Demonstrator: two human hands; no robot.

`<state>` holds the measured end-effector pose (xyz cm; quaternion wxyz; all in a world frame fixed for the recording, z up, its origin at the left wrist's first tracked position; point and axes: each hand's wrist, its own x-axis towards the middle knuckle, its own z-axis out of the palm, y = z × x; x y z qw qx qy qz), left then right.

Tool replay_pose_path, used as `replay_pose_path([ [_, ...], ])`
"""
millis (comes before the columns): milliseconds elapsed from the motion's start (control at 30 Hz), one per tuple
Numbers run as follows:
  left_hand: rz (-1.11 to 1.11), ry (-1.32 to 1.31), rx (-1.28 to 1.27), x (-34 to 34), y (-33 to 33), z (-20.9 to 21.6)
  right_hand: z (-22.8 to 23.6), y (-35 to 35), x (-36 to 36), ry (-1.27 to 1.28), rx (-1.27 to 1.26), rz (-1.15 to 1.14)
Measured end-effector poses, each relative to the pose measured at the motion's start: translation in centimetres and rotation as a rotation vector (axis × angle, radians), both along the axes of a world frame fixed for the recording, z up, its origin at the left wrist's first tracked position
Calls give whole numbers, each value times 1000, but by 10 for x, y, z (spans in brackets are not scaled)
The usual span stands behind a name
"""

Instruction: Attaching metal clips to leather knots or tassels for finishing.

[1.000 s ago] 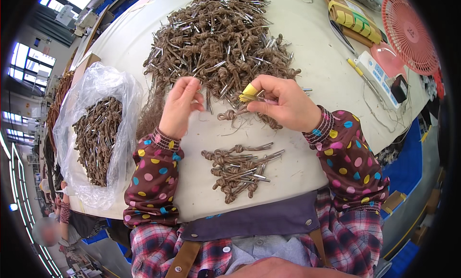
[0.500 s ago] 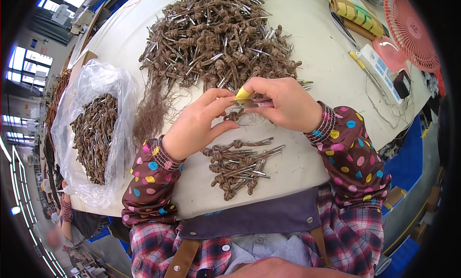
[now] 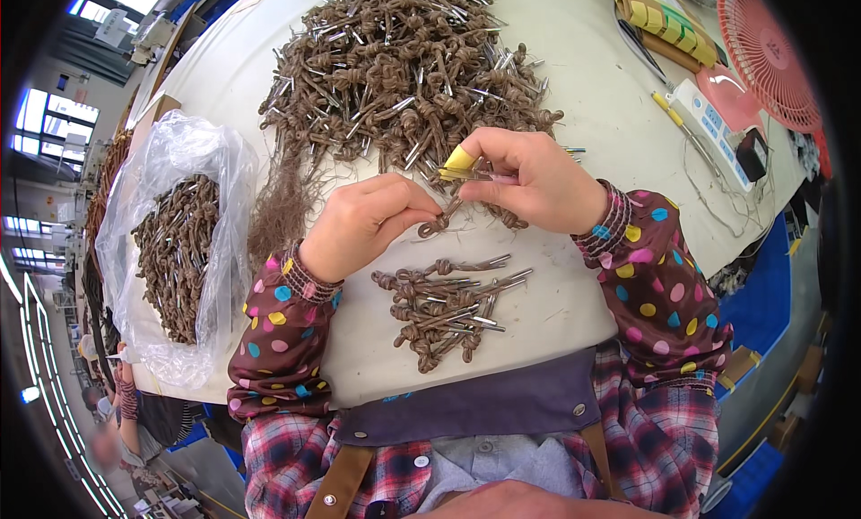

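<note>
My left hand point(image 3: 366, 221) pinches a brown knotted cord point(image 3: 436, 225) between thumb and fingertips, just above the table. Beside it, my right hand point(image 3: 549, 185) is closed around small metal thread snips point(image 3: 484, 176), which its fingers partly hide. Yellow tape point(image 3: 459, 158) wraps the index finger of that hand. Another brown knot point(image 3: 508, 217) shows below the right hand. Closer to me lies a small group of knotted cords point(image 3: 439, 308) with shiny metal tips. A large heap of the same cords point(image 3: 386, 79) rises beyond both hands.
A clear plastic bag point(image 3: 202, 142) of knotted cords stands at the left, near a tuft of loose brown threads point(image 3: 278, 218). On the right are a white power strip point(image 3: 713, 129), a pink fan point(image 3: 771, 57) and a yellow-handled tool point(image 3: 677, 120). A co-worker sits at the far lower left.
My hands have moved apart slightly, and the snips have drawn back from the left fingers. The left hand has lowered a little and now visibly pinches the knotted cord.
</note>
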<state>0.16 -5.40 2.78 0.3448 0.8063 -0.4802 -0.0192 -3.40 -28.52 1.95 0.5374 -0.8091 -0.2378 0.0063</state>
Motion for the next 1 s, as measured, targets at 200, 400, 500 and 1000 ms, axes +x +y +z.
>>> replay_pose_path([
  [200, -142, 295, -112, -1, 4, -10, -11, 3, 5, 193, 270, 129],
  [400, -171, 936, -348, -13, -2, -24, -7, 6, 0, 131, 199, 65],
  [500, -112, 930, -413, -13, -5, -28, -6, 9, 0, -61, 127, -57],
  [1000, 243, 311, -328, -6, -3, -38, -5, 19, -16, -460, -335, -314],
])
